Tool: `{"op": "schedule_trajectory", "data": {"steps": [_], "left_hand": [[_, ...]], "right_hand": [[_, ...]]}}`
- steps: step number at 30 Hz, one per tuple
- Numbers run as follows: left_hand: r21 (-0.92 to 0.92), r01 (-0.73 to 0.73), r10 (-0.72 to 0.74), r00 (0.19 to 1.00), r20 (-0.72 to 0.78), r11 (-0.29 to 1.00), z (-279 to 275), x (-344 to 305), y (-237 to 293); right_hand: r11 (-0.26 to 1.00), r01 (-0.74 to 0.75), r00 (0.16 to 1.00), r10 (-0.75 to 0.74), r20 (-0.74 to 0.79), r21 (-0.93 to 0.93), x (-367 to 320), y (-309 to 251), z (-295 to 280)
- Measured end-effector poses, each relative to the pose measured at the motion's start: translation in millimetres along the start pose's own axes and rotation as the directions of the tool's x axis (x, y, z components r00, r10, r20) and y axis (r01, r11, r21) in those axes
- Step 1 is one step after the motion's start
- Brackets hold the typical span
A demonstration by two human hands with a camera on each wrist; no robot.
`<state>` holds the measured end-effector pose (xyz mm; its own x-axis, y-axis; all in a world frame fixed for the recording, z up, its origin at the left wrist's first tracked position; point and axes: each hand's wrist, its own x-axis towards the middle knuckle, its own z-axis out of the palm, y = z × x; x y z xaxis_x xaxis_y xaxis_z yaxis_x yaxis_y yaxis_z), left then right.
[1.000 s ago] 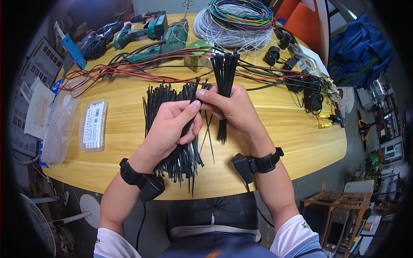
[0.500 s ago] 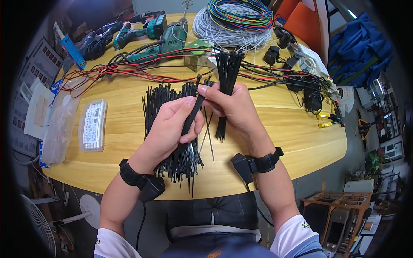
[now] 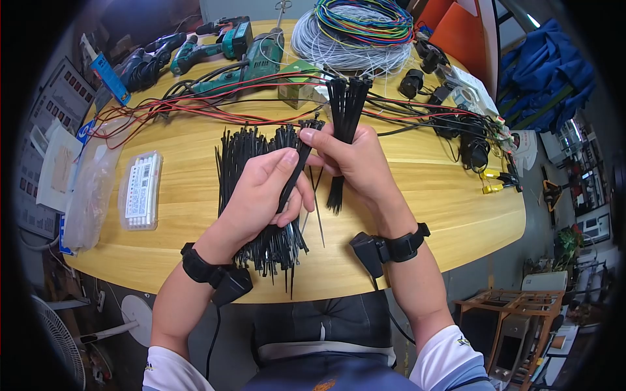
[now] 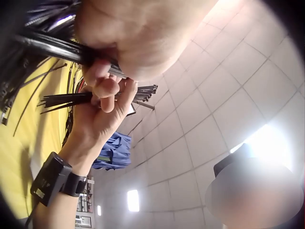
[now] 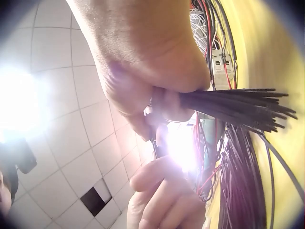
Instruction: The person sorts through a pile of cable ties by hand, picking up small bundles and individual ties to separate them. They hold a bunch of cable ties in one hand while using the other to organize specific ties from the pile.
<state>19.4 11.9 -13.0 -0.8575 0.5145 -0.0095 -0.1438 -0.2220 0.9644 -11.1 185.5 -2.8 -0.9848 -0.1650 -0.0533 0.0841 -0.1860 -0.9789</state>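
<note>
The head view shows 2 gripped bundles: the left hand (image 3: 261, 195) curls round the first bundle of black cable ties (image 3: 298, 168), and the right hand (image 3: 362, 166) grips the second bundle (image 3: 345, 104), its thumb at the first's head ends. A pile of ties (image 3: 277, 241) lies on the table (image 3: 424, 189) below. Only the wrist views add the tiled ceiling (image 4: 200, 119), the right one showing the second bundle's fanned tails closely.
</note>
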Motion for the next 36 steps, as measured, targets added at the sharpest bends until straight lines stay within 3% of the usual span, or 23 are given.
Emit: {"op": "schedule_trajectory", "data": {"steps": [13, 16, 27, 36], "left_hand": [[-0.025, -0.038, 0.031, 0.974, -0.224, 0.999, 14, 3, 0], [0.077, -0.039, 0.051, 0.987, -0.154, 0.996, 3, 2, -1], [-0.059, 0.036, -0.041, 0.995, -0.092, 0.998, -1, 1, 0], [-0.057, 0.099, -0.098, 0.995, 0.011, 0.993, 10, -1, 2]], "right_hand": [[0.984, 0.058, 0.998, -0.054, 0.030, -0.170, 1, 3, -6], [0.976, 0.084, 0.996, -0.078, 0.037, -0.202, 0, 5, -2], [0.991, 0.046, 0.984, -0.023, 0.177, -0.127, -2, 5, -3], [0.969, 0.173, 0.979, -0.150, -0.139, 0.175, 4, -4, -11]]}}
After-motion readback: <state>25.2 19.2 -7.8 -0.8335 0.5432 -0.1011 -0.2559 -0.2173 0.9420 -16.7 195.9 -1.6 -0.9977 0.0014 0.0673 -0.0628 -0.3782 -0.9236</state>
